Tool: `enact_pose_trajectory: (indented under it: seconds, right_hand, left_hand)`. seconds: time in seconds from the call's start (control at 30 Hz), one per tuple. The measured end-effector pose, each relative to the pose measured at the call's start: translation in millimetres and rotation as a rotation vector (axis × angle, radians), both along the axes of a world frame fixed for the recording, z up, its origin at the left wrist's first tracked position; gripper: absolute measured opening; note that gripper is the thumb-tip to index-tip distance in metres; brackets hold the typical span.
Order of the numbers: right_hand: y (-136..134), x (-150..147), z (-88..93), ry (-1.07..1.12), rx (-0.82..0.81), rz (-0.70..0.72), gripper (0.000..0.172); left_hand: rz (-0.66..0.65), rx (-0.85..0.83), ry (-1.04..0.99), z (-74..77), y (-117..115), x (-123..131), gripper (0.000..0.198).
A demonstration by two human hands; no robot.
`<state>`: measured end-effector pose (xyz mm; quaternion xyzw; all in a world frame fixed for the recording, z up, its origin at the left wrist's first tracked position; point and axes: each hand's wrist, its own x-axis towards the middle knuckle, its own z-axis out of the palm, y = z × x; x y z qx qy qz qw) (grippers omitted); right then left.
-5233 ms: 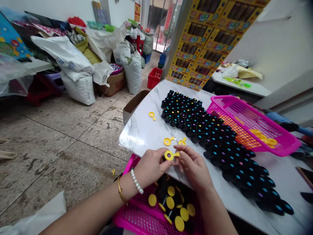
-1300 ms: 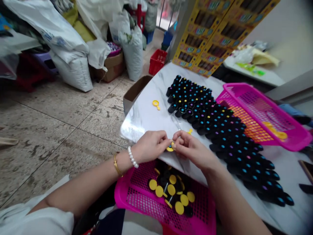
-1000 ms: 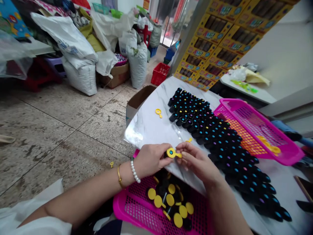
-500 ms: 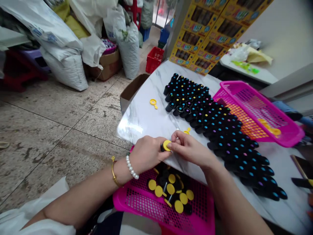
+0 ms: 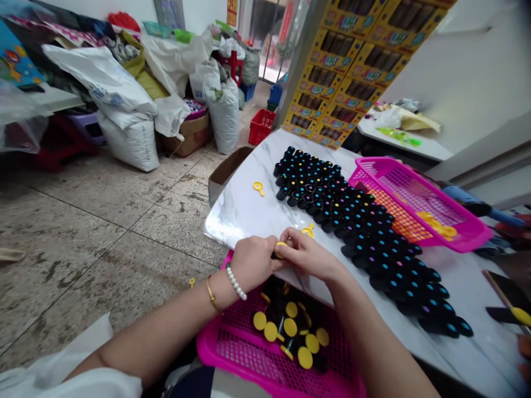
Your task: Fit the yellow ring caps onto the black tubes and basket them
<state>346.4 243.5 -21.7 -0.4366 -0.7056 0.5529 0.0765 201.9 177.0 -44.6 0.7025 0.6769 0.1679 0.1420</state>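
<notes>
My left hand [image 5: 254, 261] and my right hand [image 5: 306, 255] meet at the near edge of the white marble table [image 5: 249, 213]. Both pinch one small black piece with a yellow cap [image 5: 280, 248], mostly hidden between the fingertips. A pearl bracelet and a gold bangle circle my left wrist. Just beyond my right hand lies a loose yellow ring part [image 5: 307, 231]. Below my hands, a pink basket [image 5: 244, 354] holds several black pieces with yellow caps [image 5: 290, 331].
A long band of black tubes with coloured tips [image 5: 357, 232] covers the table's middle. Behind it sits a second pink basket [image 5: 415, 204] with yellow parts. Another yellow ring [image 5: 258, 188] lies far left. Yellow display boxes [image 5: 357, 61] lean at the back; sacks and a cardboard box stand on the floor.
My hands have closed tighter around the yellow-capped piece, so its yellow face is now mostly covered by my fingers. The view has shifted slightly.
</notes>
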Motion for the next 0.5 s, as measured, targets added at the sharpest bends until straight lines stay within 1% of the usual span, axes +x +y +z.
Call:
enact_pose_trajectory:
  seconds: [0.07, 0.1, 0.2, 0.27, 0.3, 0.37, 0.4, 0.43, 0.47, 0.5]
  right_hand:
    - [-3.7, -1.5, 0.6, -0.031, 0.055, -0.021, 0.023]
    - [-4.8, -1.1, -0.1, -0.016, 0.057, -0.031, 0.023]
    - [-6.7, 1.8, -4.6, 0.085, -0.004, -0.016, 0.026]
    - [-9.6, 1.9, -6.5, 0.128, 0.011, -0.010, 0.029]
    - [-12.8, 1.4, -6.7, 0.127, 0.074, -0.030, 0.029]
    - [-24.8, 1.1, -6.6, 0.103, 0.296, -0.113, 0.026]
    - [-33.7, 2.4, -7.1, 0.086, 0.411, -0.151, 0.022]
    - [-44.0, 5.3, -8.9, 0.068, 0.489, -0.174, 0.018]
    - [-55.2, 9.9, -12.3, 0.056, 0.517, -0.173, 0.015]
    - [-66.5, 15.9, -17.3, 0.046, 0.505, -0.143, 0.015]
  left_hand:
    - [0.004, -0.009, 0.026, 1.3, 1.1, -0.1, 0.033]
    - [0.001, -0.012, 0.033, 1.8, 0.9, -0.2, 0.032]
    - [-0.032, -0.009, 0.023, 2.8, -2.1, -0.5, 0.033]
    - [-0.061, -0.007, -0.007, 3.7, -5.9, -0.8, 0.032]
    - [-0.069, -0.006, -0.021, 4.6, -8.2, -1.7, 0.031]
    - [-0.102, -0.004, -0.046, 7.7, -12.7, -6.7, 0.030]
    - [-0.152, -0.014, -0.072, 9.9, -14.3, -11.4, 0.032]
    - [-0.236, -0.038, -0.113, 12.4, -14.8, -17.9, 0.035]
    - [-0.337, -0.061, -0.161, 15.2, -13.7, -25.9, 0.040]
    - [-0.421, -0.063, -0.204, 18.3, -10.3, -35.1, 0.045]
